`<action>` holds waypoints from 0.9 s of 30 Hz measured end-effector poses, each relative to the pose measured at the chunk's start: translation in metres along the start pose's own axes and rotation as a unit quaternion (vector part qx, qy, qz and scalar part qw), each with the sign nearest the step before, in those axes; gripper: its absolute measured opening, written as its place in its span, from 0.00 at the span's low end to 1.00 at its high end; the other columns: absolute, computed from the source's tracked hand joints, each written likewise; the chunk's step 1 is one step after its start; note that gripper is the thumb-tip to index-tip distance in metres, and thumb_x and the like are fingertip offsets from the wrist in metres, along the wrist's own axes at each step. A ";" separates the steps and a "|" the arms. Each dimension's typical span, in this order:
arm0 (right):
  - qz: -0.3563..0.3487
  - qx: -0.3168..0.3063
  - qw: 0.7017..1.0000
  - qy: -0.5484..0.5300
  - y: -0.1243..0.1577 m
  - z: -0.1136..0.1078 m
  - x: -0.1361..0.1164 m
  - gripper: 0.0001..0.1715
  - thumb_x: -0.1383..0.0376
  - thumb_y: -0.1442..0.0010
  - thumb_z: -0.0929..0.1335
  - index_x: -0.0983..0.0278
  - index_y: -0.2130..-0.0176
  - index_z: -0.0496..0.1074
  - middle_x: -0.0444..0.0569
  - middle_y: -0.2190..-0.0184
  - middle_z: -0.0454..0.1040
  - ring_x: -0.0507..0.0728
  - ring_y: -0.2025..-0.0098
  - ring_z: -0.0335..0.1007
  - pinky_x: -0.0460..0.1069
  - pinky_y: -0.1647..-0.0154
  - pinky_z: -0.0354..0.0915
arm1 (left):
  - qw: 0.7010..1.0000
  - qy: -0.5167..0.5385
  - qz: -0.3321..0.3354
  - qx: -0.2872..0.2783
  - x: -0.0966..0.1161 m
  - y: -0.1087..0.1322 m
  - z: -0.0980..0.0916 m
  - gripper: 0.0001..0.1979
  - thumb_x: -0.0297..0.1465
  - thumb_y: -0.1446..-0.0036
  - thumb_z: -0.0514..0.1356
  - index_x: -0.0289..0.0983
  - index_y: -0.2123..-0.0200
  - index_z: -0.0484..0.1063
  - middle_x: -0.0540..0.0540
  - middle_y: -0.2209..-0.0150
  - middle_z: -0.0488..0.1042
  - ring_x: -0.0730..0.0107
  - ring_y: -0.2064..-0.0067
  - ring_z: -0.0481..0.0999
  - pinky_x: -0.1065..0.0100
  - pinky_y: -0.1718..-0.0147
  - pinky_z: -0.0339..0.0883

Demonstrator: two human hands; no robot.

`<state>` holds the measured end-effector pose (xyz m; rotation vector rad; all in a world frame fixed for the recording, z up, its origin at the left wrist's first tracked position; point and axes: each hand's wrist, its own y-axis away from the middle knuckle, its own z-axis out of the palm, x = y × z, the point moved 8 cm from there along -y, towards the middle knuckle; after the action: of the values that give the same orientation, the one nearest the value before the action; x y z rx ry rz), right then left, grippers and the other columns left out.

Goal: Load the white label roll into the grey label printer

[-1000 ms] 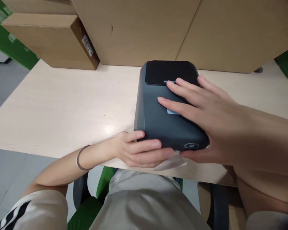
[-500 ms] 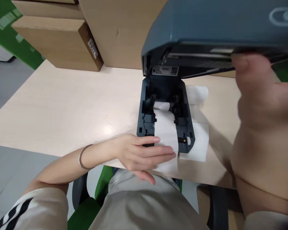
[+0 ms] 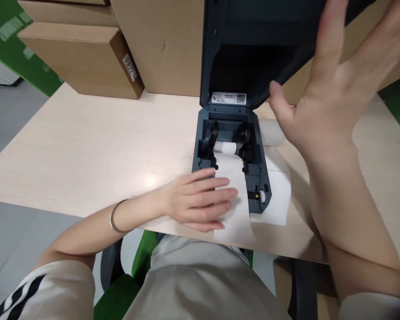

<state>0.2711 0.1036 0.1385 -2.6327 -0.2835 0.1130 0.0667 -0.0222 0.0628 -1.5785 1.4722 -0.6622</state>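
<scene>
Item one: a dark grey label printer (image 3: 230,178), standing near the front edge of the pale wooden table (image 3: 86,146), its lid (image 3: 253,44) swung up and back so the inside faces me. A small white sticker with a code (image 3: 229,98) sits on the lid's lower inner edge. Item two: a paper roll (image 3: 226,147), seated between the two black holders in the open bay, with its white strip (image 3: 235,200) running forward over the printer's front lip and past the table edge. Item three: a second sheet of white paper (image 3: 276,195), lying flat on the table just beside the printer, partly under its right side. My left hand (image 3: 196,200) lies flat, fingers stretched and together, resting on the printer's front left corner with the fingertips on the strip; it presses rather than grasps, nothing closed in it. My right hand (image 3: 323,93) is raised and spread open, palm toward the lifted lid, the thumb near the lid's lower right edge (whether the fingers actually touch the lid I cannot tell). Behind the printer: a large cardboard box (image 3: 160,44) close against the lid, and a smaller cardboard box (image 3: 76,58) to its left, bearing a white label (image 3: 130,66) on its end. A thin bracelet (image 3: 115,218) circles my left wrist.
</scene>
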 end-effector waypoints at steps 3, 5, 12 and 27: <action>0.017 0.042 0.998 0.044 -0.002 0.004 0.009 0.59 0.35 0.29 0.63 0.64 0.17 0.46 0.71 0.18 0.33 0.78 0.15 0.25 0.75 0.19 0.37 | 0.993 -0.022 -0.113 0.009 -0.027 0.010 -0.004 0.20 0.47 0.23 0.51 0.45 0.43 0.75 0.46 0.55 0.80 0.60 0.52 0.81 0.55 0.52 0.81; 0.018 -0.012 1.000 0.005 -0.003 0.021 0.013 0.55 0.39 0.27 0.63 0.62 0.17 0.44 0.69 0.18 0.31 0.78 0.15 0.23 0.76 0.20 0.42 | 0.978 -0.048 -0.203 -0.006 -0.045 0.019 -0.006 0.21 0.42 0.22 0.51 0.44 0.35 0.71 0.47 0.61 0.74 0.62 0.60 0.75 0.57 0.58 0.74; 0.007 -0.146 0.987 -0.066 0.001 0.068 0.007 0.38 0.53 0.27 0.67 0.65 0.25 0.66 0.65 0.18 0.38 0.79 0.16 0.31 0.77 0.19 0.43 | 0.926 0.048 -0.354 -0.124 -0.070 0.032 0.009 0.28 0.46 0.19 0.45 0.38 0.35 0.75 0.51 0.67 0.62 0.63 0.62 0.69 0.60 0.61 0.65; -0.153 -0.185 0.963 -0.123 0.032 0.055 -0.048 0.28 0.68 0.31 0.58 0.69 0.43 0.80 0.60 0.45 0.82 0.70 0.39 0.79 0.74 0.19 0.54 | 0.880 0.146 -0.398 -0.214 -0.089 0.047 0.028 0.26 0.51 0.21 0.45 0.40 0.48 0.75 0.45 0.60 0.74 0.61 0.60 0.76 0.61 0.58 0.72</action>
<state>0.2233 0.0911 0.0764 -2.8991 -0.8667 0.3119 0.0512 0.0735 0.0234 -2.5702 1.1769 -1.1251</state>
